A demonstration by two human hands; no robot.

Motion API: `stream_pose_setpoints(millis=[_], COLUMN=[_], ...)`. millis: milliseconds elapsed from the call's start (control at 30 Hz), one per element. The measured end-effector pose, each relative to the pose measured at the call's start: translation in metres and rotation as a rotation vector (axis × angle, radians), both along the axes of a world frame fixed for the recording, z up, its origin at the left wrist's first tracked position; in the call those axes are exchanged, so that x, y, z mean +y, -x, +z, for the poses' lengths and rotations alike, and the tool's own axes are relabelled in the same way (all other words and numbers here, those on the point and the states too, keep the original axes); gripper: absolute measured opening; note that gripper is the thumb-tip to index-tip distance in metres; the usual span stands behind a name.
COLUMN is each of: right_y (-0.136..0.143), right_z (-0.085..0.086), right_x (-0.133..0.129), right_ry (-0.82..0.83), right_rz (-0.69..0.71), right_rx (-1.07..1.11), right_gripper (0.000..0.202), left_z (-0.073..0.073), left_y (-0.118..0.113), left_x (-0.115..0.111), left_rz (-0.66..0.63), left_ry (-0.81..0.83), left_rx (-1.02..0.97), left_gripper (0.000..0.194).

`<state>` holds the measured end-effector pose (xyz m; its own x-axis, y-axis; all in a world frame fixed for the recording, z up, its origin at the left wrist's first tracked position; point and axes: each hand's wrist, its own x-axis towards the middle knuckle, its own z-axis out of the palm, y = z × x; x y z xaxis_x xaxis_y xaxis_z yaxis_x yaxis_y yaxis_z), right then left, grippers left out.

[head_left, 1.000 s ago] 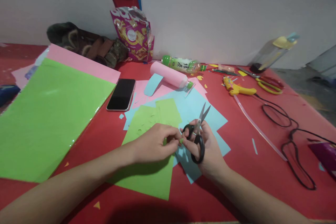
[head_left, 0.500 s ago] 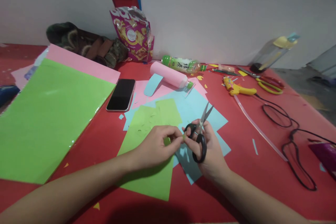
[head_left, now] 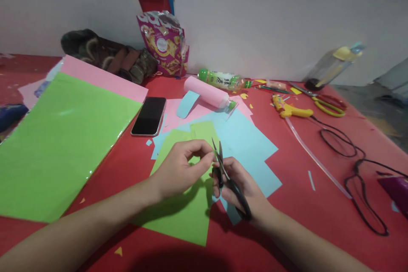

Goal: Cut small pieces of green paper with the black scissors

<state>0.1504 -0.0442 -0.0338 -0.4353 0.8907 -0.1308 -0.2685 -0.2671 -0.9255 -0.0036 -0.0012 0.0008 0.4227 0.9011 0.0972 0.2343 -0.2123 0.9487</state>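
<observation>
My right hand (head_left: 244,182) grips black-handled scissors (head_left: 234,191), their blades pointing up and slightly parted. Close to the blades, my left hand (head_left: 188,161) pinches thumb and forefinger on a tiny green paper piece (head_left: 215,154), mostly hidden by the fingertips. Below both hands lies a sheet of green paper (head_left: 185,223), overlapping light blue paper (head_left: 248,136) and pink paper (head_left: 172,108). Behind them, a bottle wrapped in pink paper (head_left: 207,92) lies on its side, with a blue paper strip (head_left: 188,104) leaning on it.
A phone (head_left: 148,115) and a stack of green sheets (head_left: 70,136) lie left. At right are a yellow glue gun (head_left: 291,108) with its black cord and larger scissors (head_left: 328,104). A snack bag (head_left: 164,44), a green-capped bottle (head_left: 223,80) and a tilted clear bottle (head_left: 330,68) line the back.
My right hand has turned the scissors and brought their blades left, up against my left fingertips. My left hand has shifted slightly left and up, still pinching the small green piece.
</observation>
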Motion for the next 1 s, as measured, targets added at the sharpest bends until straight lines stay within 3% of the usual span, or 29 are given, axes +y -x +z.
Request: stream_pose_setpoints(millis=[600, 1000], right_y=[0.0011, 0.0001], right_z=[0.0048, -0.0014], right_x=[-0.0008, -0.0004], right_ry=[0.002, -0.01], right_rz=[0.014, -0.001], right_rx=[-0.02, -0.013], right_gripper=[0.041, 0.035], left_z=[-0.0014, -0.0023], left_y=[-0.0017, -0.0028], left_x=[-0.0027, -0.0039], left_rz=[0.018, 0.013], left_ry=[-0.005, -0.018], left_rx=[0.004, 0.002], left_gripper=[0.015, 0.015])
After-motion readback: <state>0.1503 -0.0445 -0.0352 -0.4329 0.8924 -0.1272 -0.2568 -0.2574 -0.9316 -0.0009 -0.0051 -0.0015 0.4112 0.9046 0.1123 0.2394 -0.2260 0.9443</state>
